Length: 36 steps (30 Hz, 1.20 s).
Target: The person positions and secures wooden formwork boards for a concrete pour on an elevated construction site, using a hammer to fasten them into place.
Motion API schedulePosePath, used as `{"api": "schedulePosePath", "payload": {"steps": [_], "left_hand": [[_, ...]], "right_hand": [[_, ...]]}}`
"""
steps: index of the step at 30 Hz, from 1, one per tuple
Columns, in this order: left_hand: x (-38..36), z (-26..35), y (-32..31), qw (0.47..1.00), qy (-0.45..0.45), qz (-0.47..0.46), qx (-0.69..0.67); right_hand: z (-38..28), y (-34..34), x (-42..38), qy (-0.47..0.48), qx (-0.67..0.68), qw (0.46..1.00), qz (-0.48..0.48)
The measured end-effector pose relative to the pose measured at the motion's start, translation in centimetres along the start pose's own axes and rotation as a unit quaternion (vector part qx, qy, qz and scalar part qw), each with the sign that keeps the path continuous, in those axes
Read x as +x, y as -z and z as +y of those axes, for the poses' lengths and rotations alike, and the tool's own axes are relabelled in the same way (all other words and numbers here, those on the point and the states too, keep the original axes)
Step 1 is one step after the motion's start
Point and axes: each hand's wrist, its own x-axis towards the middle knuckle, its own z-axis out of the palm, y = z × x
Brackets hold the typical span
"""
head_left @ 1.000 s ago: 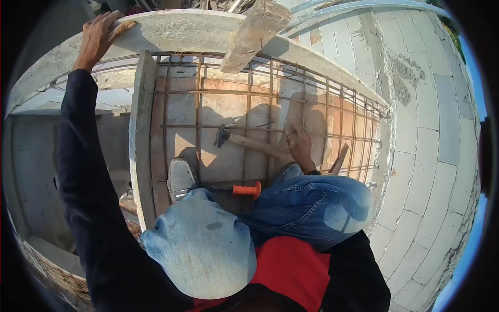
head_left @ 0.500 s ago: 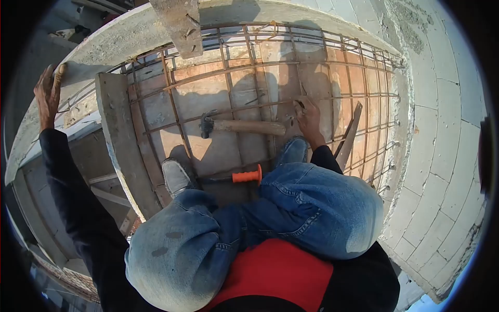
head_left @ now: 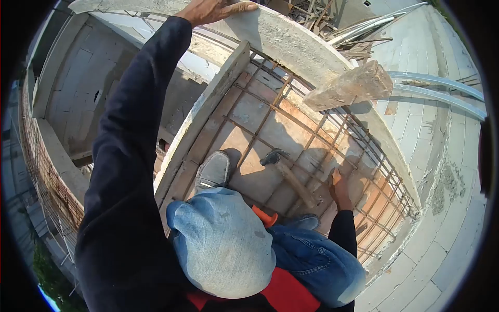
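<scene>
At the top of the view, my left hand grips the upper edge of a long grey board; its thumb lies along the edge and its fingers are partly cut off by the frame. My right hand is low over the steel mesh, its fingers curled at a rebar crossing. To the left of that hand lies a claw hammer with a wooden handle, under the bars. A tool with an orange grip, probably a chisel, is half hidden behind my knee.
Beside my left shoe stands an upright side board. A rough timber piece juts across the far board. Pale blocks lie on the right, with pipes and scrap wood beyond.
My view has swung to the left and tilted, so the mesh and hammer appear turned. My left hand has shifted along the board. My right hand stays by the mesh near the hammer.
</scene>
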Motion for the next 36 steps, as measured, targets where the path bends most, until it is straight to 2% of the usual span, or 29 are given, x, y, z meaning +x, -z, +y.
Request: {"api": "schedulePosePath", "payload": {"steps": [2, 4, 6, 8, 10, 11, 13, 17, 20, 22, 23, 25, 26, 28, 29, 32, 36], "left_hand": [[-0.4, 0.0, 1.0, 0.993, -0.035, 0.013, 0.112], [-0.6, 0.0, 1.2, 0.975, -0.071, 0.013, 0.211], [-1.2, 0.3, 1.8, 0.970, -0.059, 0.021, 0.234], [-0.6, -0.7, 2.1, 0.986, -0.015, -0.086, 0.139], [-0.4, -3.2, -1.8, 0.969, -0.121, 0.116, 0.180], [-0.5, -3.3, -1.6, 0.970, -0.115, 0.117, 0.182], [-0.5, -3.2, -1.4, 0.975, -0.119, 0.062, 0.177], [-0.4, -3.6, -1.7, 0.974, -0.118, 0.066, 0.184], [-0.7, -3.1, -1.2, 0.979, -0.110, 0.054, 0.166], [-0.6, -3.3, -1.2, 0.979, -0.107, 0.056, 0.167], [-0.5, -3.5, -1.3, 0.979, -0.111, 0.053, 0.162], [-0.5, -3.4, -1.2, 0.980, -0.115, 0.052, 0.151], [-0.5, -3.2, -0.9, 0.981, -0.110, 0.034, 0.156], [-0.5, -3.2, -0.6, 0.982, -0.106, 0.018, 0.154], [-0.5, -3.3, -0.6, 0.981, -0.107, 0.026, 0.160], [-0.1, -3.9, -1.3, 0.979, -0.124, 0.054, 0.153], [-0.1, -3.9, -1.4, 0.979, -0.136, 0.071, 0.134]], "right_hand": [[-1.7, 4.5, -0.3, -0.057, 0.052, 0.994, -0.075], [-2.2, 6.4, -0.8, -0.033, 0.074, 0.995, -0.054], [-3.4, 6.4, -0.5, -0.032, 0.078, 0.996, -0.037], [-4.2, 4.3, 0.0, -0.037, 0.096, 0.994, -0.018], [-4.2, 1.8, 0.9, 0.048, 0.085, 0.995, 0.020], [-4.5, 1.5, 1.0, 0.053, 0.084, 0.995, 0.017], [-4.6, 1.0, 1.2, 0.048, 0.019, 0.998, -0.019], [-3.7, 0.8, 1.0, 0.076, 0.001, 0.997, -0.021], [-3.1, 2.1, 0.6, 0.041, -0.034, 0.997, -0.046], [-3.7, 3.7, 0.2, -0.075, -0.007, 0.997, -0.012], [-4.6, 4.6, 0.1, -0.075, -0.011, 0.997, -0.013], [-8.1, 7.5, 0.3, -0.135, 0.136, 0.981, 0.034], [-9.1, 8.8, 0.7, -0.135, 0.133, 0.981, 0.034], [-10.0, 11.3, 1.3, -0.054, 0.123, 0.989, -0.054], [-9.3, 12.9, 1.9, -0.092, 0.120, 0.976, -0.157], [-18.7, 18.4, 6.2, 0.033, 0.104, 0.978, -0.179], [-29.5, 22.0, 12.1, 0.209, 0.044, 0.967, -0.141]]}}
